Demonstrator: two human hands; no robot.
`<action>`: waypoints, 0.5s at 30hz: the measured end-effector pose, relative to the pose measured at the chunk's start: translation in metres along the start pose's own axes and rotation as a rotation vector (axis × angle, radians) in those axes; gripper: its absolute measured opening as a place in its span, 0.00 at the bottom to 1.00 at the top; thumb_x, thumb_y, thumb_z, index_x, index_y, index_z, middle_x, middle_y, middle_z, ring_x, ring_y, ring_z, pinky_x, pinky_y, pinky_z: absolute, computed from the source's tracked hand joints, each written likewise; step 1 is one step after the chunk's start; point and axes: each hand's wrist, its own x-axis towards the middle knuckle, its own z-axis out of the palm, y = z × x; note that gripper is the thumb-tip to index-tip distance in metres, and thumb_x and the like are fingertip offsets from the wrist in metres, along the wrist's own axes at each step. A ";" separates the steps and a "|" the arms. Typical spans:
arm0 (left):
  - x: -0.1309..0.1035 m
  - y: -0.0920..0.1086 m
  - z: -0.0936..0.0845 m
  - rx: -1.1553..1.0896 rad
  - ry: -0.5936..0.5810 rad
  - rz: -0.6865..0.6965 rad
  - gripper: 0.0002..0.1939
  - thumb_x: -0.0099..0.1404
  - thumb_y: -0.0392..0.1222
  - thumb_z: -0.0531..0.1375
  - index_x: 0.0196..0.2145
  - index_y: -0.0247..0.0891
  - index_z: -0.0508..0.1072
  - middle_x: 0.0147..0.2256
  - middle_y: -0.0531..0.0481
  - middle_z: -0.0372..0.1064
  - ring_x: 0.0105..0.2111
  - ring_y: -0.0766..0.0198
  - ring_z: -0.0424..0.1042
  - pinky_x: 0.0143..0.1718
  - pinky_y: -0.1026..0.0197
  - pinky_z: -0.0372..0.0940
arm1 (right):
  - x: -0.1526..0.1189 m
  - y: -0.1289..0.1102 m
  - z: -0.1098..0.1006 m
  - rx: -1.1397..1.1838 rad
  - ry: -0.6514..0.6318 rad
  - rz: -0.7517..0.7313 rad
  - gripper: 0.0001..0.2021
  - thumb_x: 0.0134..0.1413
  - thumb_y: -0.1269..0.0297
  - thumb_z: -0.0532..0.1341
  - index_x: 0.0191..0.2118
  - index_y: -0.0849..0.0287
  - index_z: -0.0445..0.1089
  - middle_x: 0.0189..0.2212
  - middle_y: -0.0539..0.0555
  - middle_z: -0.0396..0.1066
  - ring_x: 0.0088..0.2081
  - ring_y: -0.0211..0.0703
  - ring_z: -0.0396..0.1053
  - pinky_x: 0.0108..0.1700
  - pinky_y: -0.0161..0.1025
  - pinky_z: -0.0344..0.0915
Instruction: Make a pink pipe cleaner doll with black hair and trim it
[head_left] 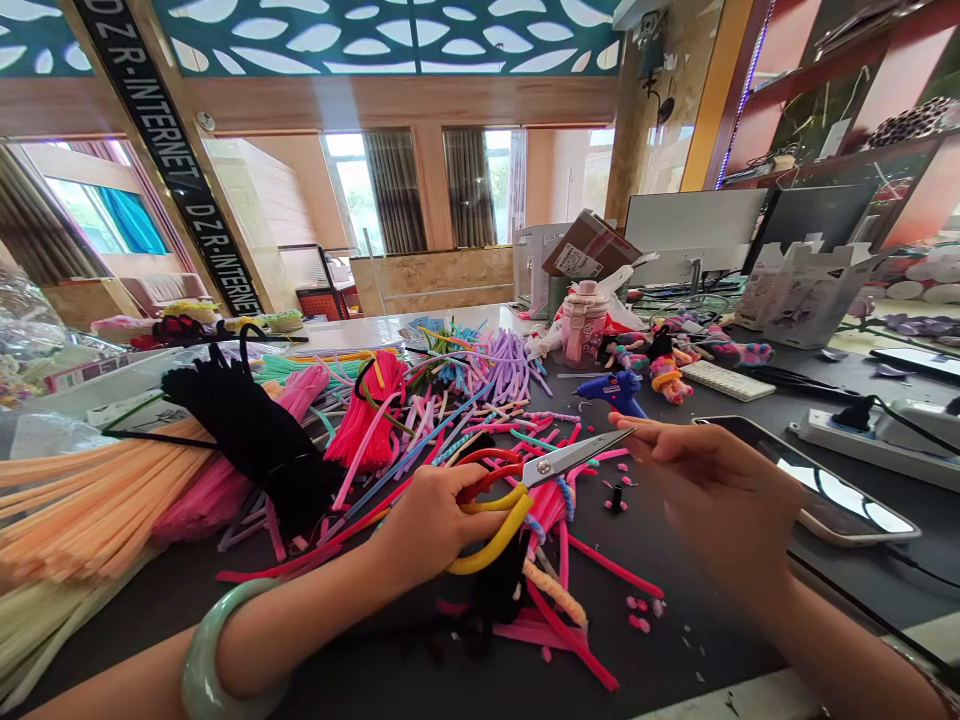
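Observation:
My left hand (435, 525) is closed around the handles of a pair of scissors (551, 463), one loop red and the other yellow. Their blades lie together and point right. At the blade tips is my right hand (712, 500), thumb and forefinger pinched; whatever they hold, if anything, is too small to make out. Beneath the scissors lies a heap of pink, red and blue pipe cleaners (555, 510). A short black piece (616, 500) stands on the dark table (675, 610), with small pink fluffy bits (639, 610) scattered around.
Bundles of black pipe cleaners (255, 430), peach pipe cleaners (112, 490) and purple pipe cleaners (514, 360) spread across the left and middle. Farther back are a blue glue gun (613, 390) and a pink bottle (585, 325). A phone (817, 485) and a power strip (877, 440) lie at right.

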 end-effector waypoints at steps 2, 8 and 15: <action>0.001 -0.001 0.000 -0.013 -0.018 0.000 0.13 0.56 0.50 0.62 0.26 0.36 0.72 0.20 0.61 0.51 0.22 0.70 0.47 0.23 0.64 0.46 | 0.000 0.000 0.000 -0.008 -0.001 -0.002 0.11 0.47 0.65 0.70 0.21 0.52 0.68 0.26 0.50 0.80 0.33 0.50 0.80 0.32 0.37 0.77; 0.001 -0.001 0.000 0.034 0.007 0.010 0.14 0.56 0.51 0.62 0.24 0.36 0.72 0.20 0.60 0.51 0.22 0.69 0.47 0.24 0.64 0.47 | 0.002 -0.002 0.000 -0.058 -0.004 -0.032 0.10 0.48 0.66 0.69 0.22 0.52 0.68 0.27 0.49 0.80 0.31 0.48 0.79 0.25 0.34 0.73; 0.001 -0.002 0.000 0.123 0.123 0.017 0.17 0.53 0.53 0.65 0.23 0.35 0.72 0.19 0.60 0.47 0.22 0.69 0.46 0.24 0.63 0.44 | 0.000 -0.002 -0.001 -0.100 -0.005 -0.048 0.10 0.47 0.67 0.68 0.22 0.51 0.68 0.27 0.49 0.80 0.29 0.48 0.79 0.20 0.34 0.68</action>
